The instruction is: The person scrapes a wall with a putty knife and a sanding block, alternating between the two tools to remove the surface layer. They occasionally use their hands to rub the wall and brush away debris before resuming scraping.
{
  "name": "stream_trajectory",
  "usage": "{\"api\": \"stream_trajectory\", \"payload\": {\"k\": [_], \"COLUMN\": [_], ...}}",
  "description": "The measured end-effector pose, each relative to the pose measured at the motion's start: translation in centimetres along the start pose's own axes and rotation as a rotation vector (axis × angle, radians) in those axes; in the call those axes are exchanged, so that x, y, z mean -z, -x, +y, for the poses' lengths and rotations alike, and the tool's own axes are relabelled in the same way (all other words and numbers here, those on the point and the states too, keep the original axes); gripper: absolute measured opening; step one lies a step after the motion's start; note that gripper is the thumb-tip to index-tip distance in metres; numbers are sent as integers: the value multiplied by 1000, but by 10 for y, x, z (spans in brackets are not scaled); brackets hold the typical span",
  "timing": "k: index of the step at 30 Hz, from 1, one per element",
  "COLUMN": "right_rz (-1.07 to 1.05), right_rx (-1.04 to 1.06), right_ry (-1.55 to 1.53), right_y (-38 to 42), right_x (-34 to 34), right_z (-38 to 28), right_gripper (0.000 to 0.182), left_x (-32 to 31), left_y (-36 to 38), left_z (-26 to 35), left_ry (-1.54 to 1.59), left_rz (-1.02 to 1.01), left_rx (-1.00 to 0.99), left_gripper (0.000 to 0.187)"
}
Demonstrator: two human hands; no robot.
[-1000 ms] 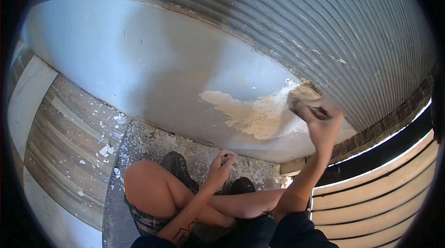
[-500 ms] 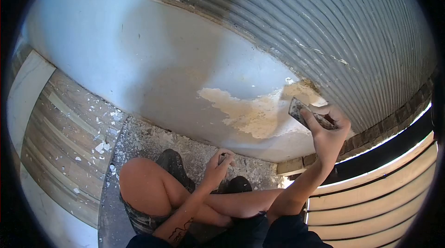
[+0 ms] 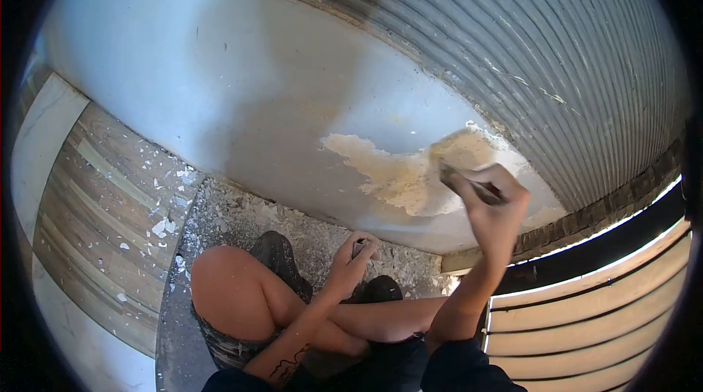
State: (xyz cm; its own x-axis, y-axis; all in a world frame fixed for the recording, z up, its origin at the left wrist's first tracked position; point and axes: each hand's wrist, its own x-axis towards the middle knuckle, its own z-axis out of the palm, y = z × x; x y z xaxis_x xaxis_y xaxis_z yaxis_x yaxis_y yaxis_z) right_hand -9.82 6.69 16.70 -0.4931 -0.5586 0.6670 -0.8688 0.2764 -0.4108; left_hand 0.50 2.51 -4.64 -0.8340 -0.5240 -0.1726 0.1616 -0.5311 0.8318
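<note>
My right hand (image 3: 492, 198) is closed around a flat scraper (image 3: 455, 174) speckled with pale paint. Its blade is blurred and overlaps the bare tan patch (image 3: 395, 176) on the low white wall (image 3: 285, 91). Ragged edges of white paint surround that patch. My left hand (image 3: 353, 259) hangs lower, in front of the wall's foot, fingers curled round a small dark object (image 3: 358, 248) that I cannot make out. My crossed legs (image 3: 234, 293) lie below both hands.
Corrugated grey cladding (image 3: 469, 18) rises above the wall. Paint flakes litter the rough concrete floor (image 3: 234, 216) and the wood-look boards (image 3: 110, 223) at left. Yellowish slats (image 3: 593, 326) stand at lower right, beside a dark gap. My dark shoes (image 3: 278, 264) rest close to the wall.
My right hand has moved left with the scraper, onto the tan patch, and the blade has turned more edge-on. My left hand stays nearly in place. The view has shifted slightly.
</note>
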Motion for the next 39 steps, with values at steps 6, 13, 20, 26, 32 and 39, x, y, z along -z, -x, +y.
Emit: {"api": "stream_trajectory", "payload": {"k": [6, 13, 20, 26, 32, 39], "right_rz": [-81, -9, 45, -47, -92, -74], "right_rx": [-28, -90, -46, -75, -140, -112], "right_ry": [35, -123, -66, -49, -76, -213], "right_y": [-7, -4, 0, -5, -4, -6], "right_x": [-23, -11, 3, -8, -22, -16], "right_z": [23, 4, 0, 8, 16, 13], "right_gripper": [8, 10, 11, 10, 11, 6], "left_x": [-2, 0, -3, -2, -1, -2], "left_y": [0, -3, 0, 1, -2, -2], "left_z": [-5, -4, -2, -6, -15, -11], "left_ry": [10, 27, 10, -6, -37, -17], "left_rz": [-2, 8, -3, -2, -3, -3], "left_rx": [-12, -12, 8, 10, -22, 18], "left_gripper": [15, 15, 15, 14, 15, 14]}}
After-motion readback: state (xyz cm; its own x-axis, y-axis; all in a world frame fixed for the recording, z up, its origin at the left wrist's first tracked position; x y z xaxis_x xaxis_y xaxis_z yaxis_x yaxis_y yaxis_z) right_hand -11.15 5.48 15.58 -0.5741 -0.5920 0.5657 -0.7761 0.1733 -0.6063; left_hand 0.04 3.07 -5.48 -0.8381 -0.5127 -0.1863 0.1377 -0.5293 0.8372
